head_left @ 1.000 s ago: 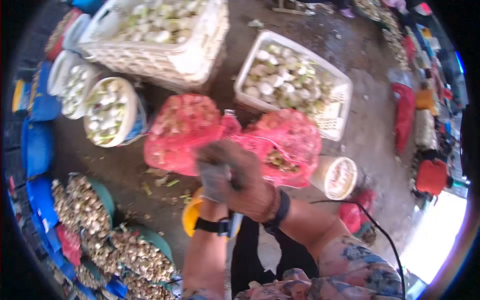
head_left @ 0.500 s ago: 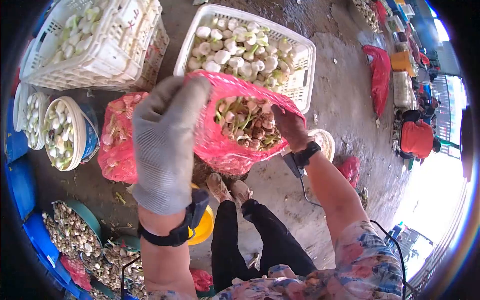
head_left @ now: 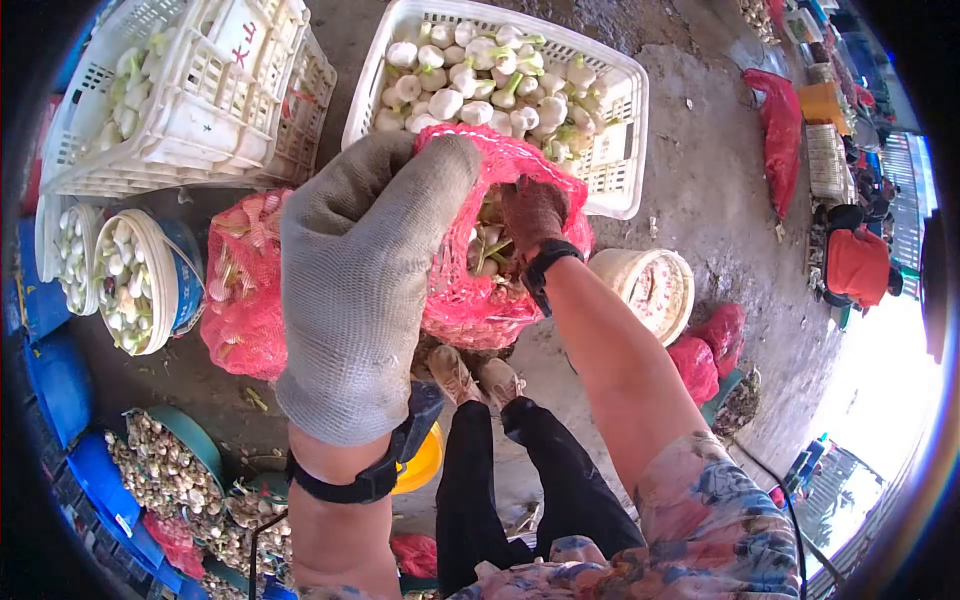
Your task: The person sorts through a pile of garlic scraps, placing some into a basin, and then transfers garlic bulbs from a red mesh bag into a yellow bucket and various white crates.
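Observation:
A red mesh bag [head_left: 475, 315] with garlic inside stands before me, its mouth gathered narrower at the top. My left hand [head_left: 375, 245], in a grey glove, is closed on the left side of its rim. My right hand [head_left: 535, 212], in a dark reddish glove, reaches in at the right part of the mouth; its fingertips are hidden, so I cannot make out whether they hold anything. Just beyond the bag lies a white crate [head_left: 622, 140] with white garlic bulbs [head_left: 465, 85].
Stacked white crates [head_left: 225, 110] stand at upper left, above buckets of garlic [head_left: 125, 275] and another red mesh bag [head_left: 245, 290]. A white bucket [head_left: 650, 290] is right of the bag. A person in red [head_left: 858, 268] is at far right.
My right hand has moved from the bag's right rim inward to its mouth. The opening has narrowed, and my left hand has shifted right, still gripping the rim.

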`<state>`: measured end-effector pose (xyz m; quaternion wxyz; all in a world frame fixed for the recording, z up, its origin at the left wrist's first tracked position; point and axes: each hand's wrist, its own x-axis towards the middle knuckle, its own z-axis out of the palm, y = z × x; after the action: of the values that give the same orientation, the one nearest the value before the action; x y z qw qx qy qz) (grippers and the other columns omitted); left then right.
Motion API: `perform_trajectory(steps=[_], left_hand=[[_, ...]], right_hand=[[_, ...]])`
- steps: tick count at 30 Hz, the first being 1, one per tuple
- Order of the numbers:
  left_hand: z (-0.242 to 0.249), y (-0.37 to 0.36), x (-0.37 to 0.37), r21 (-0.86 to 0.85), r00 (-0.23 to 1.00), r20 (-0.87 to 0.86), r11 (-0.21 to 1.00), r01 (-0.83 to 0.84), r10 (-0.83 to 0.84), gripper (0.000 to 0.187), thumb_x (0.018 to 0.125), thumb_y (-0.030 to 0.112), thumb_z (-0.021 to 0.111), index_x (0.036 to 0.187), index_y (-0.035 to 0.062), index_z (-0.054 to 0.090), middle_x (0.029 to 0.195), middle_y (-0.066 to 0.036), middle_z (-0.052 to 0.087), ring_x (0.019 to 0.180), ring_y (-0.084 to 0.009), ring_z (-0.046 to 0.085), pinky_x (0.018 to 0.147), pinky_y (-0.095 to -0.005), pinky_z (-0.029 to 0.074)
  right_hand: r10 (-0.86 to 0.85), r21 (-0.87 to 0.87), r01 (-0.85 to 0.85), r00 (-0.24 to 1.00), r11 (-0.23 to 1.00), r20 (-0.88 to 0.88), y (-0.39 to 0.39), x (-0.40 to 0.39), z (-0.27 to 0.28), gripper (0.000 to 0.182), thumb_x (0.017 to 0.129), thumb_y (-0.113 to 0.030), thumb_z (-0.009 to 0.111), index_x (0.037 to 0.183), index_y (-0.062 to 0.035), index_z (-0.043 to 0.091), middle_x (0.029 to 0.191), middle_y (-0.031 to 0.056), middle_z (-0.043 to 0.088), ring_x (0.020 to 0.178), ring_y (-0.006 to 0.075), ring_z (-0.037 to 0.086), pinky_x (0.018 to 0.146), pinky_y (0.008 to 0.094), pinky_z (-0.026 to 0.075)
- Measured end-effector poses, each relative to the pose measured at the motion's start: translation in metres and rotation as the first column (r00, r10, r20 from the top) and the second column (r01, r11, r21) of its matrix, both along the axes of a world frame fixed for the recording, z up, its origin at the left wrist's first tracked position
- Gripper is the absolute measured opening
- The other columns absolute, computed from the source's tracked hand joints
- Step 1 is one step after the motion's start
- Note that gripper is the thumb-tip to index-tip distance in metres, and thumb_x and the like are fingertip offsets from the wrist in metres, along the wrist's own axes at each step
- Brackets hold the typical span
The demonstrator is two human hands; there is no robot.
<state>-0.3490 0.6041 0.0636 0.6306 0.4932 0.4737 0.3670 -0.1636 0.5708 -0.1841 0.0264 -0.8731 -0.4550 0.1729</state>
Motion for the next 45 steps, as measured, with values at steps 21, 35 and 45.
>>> perform_trajectory(steps=[21, 35, 45], left_hand=[[-0.023, -0.002, -0.016, -0.191, 0.98, 0.185, 0.981, -0.031, 0.067, 0.019, 0.092, 0.007, 0.053, 0.106, 0.0004, 0.065, 0.104, -0.006, 0.063, 0.097, -0.0093, 0.057, 0.082, -0.0272, 0.05], [-0.016, -0.039, -0.045, -0.141, 0.958, 0.222, 0.979, -0.15, 0.179, 0.023, 0.092, 0.006, 0.053, 0.113, -0.0012, 0.06, 0.109, -0.009, 0.06, 0.097, -0.0151, 0.057, 0.085, -0.0282, 0.048], [0.003, -0.055, -0.029, -0.111, 0.915, 0.132, 0.923, -0.369, 0.382, 0.011, 0.09, 0.011, 0.061, 0.093, 0.0015, 0.065, 0.085, -0.003, 0.066, 0.074, -0.0072, 0.062, 0.066, -0.0212, 0.051]], right_hand=[[-0.02, -0.201, 0.403, -0.41, 0.893, -0.912, -0.056, 0.024, 0.042, 0.038, 0.094, -0.031, 0.051, 0.122, -0.0058, 0.054, 0.116, 0.0115, 0.061, 0.102, 0.0227, 0.062, 0.082, 0.038, 0.055], [0.041, 0.06, 0.381, 0.058, 0.922, -0.997, -0.087, 0.019, 0.055, 0.056, 0.086, -0.034, 0.066, 0.133, -0.0117, 0.046, 0.125, 0.0049, 0.055, 0.108, 0.0208, 0.058, 0.083, 0.0426, 0.055], [0.416, 0.246, -0.404, 0.909, 0.881, 0.006, -0.116, -0.002, 0.023, 0.03, 0.084, -0.017, 0.055, 0.111, -0.0064, 0.058, 0.105, 0.0168, 0.061, 0.102, 0.0351, 0.056, 0.089, 0.0446, 0.043]])
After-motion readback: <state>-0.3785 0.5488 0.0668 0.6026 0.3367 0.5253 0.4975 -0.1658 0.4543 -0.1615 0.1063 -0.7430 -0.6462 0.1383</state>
